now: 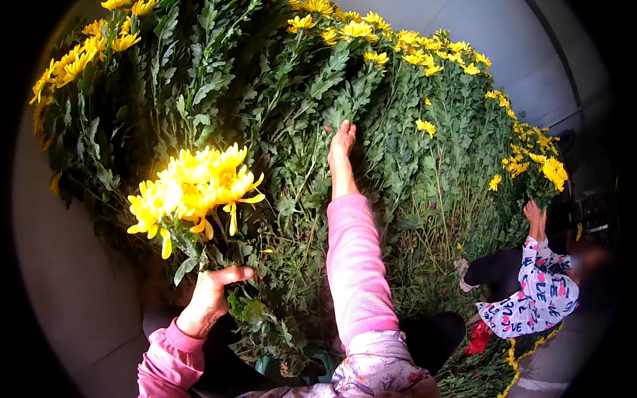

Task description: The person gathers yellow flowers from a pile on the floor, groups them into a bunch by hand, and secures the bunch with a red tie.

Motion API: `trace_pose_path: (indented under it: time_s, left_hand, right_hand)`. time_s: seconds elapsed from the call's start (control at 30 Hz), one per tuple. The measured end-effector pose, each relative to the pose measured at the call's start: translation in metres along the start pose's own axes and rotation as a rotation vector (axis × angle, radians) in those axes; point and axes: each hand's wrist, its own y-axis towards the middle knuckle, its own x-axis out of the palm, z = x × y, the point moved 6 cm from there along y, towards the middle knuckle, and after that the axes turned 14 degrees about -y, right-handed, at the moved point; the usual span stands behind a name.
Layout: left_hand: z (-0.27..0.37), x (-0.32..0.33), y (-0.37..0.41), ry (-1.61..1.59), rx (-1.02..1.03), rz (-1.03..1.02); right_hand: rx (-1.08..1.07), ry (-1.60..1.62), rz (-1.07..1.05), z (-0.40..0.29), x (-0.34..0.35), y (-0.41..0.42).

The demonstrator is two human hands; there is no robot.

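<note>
My left hand (214,293) grips a bunch of yellow chrysanthemums (194,191) by its stems, with the blooms held upright above the fist. Leafy stems also hang just below this hand. Reaching forward, my right hand (342,142) touches a leafy chrysanthemum stem (348,102) in the large heap. Leaves partly cover its fingers, so whether they are closed around the stem is unclear. The heap of cut chrysanthemums (283,119) spreads across the floor before me, its yellow heads mostly along the far edge.
At the right, a co-worker (535,293) in a printed top holds a yellow bunch (551,171) in both hands. A red item (478,338) and yellow strips (512,360) lie behind them. Below me is a green plastic object (323,365). Grey floor (74,278) borders the heap.
</note>
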Motion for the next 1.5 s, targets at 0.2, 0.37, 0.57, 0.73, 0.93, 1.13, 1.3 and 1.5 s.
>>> trace_pose_path:
  time_s: [0.2, 0.37, 0.57, 0.73, 0.93, 1.13, 1.3, 1.5]
  left_hand:
    - [0.015, -0.005, -0.002, -0.165, 0.11, 0.025]
    - [0.032, 0.009, 0.001, -0.196, 0.27, -0.081]
    - [0.063, 0.009, -0.014, -0.384, 0.409, -0.226]
    - [0.053, -0.003, -0.029, -0.649, 0.418, -0.267]
    - [0.042, -0.016, -0.025, -0.638, 0.34, -0.556]
    - [0.05, 0.003, -0.059, -0.411, 0.354, -0.555]
    - [0.057, 0.01, -0.066, -0.048, 0.488, -0.405]
    - [0.032, 0.015, -0.044, 0.007, 0.47, -0.232]
  right_hand:
    - [-0.011, 0.323, -0.341, -0.054, -0.03, -0.061]
    - [-0.22, 0.128, -0.164, -0.136, -0.142, -0.136]
    - [-1.174, -0.501, 0.094, -0.236, -0.184, -0.325]
    - [-1.198, -0.833, -0.233, -0.176, -0.132, -0.415]
    - [-1.121, -0.672, -0.23, -0.183, -0.137, -0.442]
    - [-1.11, -0.752, -0.276, -0.158, -0.138, -0.442]
    - [-1.028, -0.668, -0.469, -0.128, -0.135, -0.451]
    - [-1.03, -0.715, -0.686, -0.113, -0.164, -0.399]
